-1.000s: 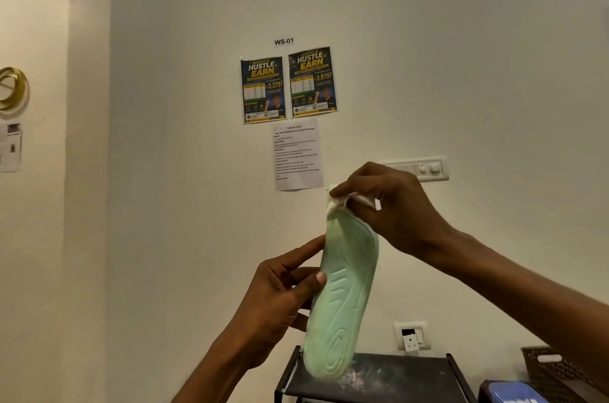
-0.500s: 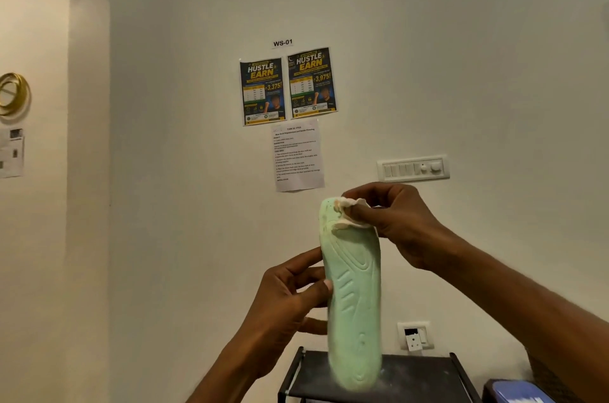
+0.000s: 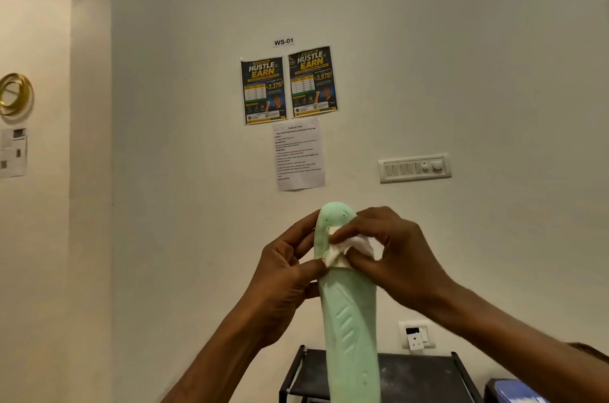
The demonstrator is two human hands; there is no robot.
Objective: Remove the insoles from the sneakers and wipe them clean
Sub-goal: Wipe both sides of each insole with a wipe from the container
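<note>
Left hand (image 3: 283, 274) pinches the upright green insole (image 3: 349, 313) at its left edge, held at chest height before the wall. Right hand (image 3: 392, 257) presses a crumpled white wipe (image 3: 346, 249) against its upper face. Risk: hard wiping could bend the insole or twist it free.

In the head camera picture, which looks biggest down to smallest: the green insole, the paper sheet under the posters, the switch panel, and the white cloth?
1. green insole, though it is nearest the camera.
2. paper sheet.
3. switch panel and white cloth look about alike; the cloth is partly hidden.
</note>
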